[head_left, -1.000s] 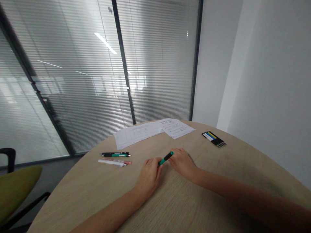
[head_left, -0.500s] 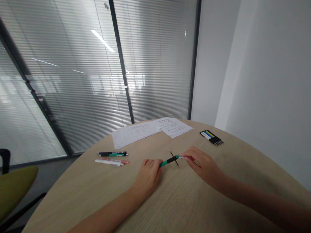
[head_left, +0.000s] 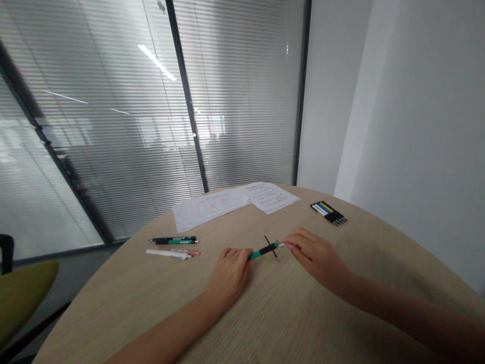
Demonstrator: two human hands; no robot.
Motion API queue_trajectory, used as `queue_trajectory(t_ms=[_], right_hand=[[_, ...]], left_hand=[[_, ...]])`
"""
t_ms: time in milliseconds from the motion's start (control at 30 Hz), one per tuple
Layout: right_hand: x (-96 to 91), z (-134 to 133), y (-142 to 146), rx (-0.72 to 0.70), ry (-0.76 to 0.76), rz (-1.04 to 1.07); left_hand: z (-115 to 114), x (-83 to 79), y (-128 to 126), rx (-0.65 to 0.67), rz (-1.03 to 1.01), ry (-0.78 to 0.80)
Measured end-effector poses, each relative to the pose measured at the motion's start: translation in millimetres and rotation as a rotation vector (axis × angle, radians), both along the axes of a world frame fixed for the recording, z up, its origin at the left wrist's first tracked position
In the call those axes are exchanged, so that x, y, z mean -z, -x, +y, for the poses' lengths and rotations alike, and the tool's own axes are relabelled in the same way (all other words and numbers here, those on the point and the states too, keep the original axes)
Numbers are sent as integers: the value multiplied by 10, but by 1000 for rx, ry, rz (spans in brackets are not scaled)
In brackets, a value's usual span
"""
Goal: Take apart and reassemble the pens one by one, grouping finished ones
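My left hand [head_left: 229,275] rests on the table, closed around one end of a green pen [head_left: 256,255] with a black grip. The pen points right, toward my right hand [head_left: 318,257]. At its far end, my right thumb and fingers pinch a small pale piece [head_left: 282,245]; whether it is joined to the pen I cannot tell. Beneath the pen, a thin dark stick like a pen refill [head_left: 267,239] lies crosswise on the table.
To the left lie black and green pens [head_left: 174,240], with white and pink pens [head_left: 168,254] nearer me. Printed papers [head_left: 212,206] lie at the table's back. A black case of colored pens [head_left: 329,212] is at the right. A green chair [head_left: 28,293] stands beyond the left edge.
The view has shifted very slightly. Both hands keep the same hold on the pen and its end, with no clear movement between them.
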State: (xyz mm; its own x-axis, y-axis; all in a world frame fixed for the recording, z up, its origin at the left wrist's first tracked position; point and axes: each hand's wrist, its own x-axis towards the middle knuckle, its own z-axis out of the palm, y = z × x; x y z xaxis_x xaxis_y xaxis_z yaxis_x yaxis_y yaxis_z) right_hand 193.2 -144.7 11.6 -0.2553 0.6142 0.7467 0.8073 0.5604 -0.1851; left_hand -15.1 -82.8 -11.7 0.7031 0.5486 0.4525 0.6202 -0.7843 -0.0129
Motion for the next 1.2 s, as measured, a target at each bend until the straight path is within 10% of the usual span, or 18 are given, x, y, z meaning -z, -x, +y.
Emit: queue_trajectory(t_ms=[667, 1200], right_hand=[[85, -7, 4, 67, -268, -214], [405, 146, 21, 73, 199, -235]], left_hand=[[1, -3, 1, 9, 17, 4], [6, -27, 12, -68, -191, 170]])
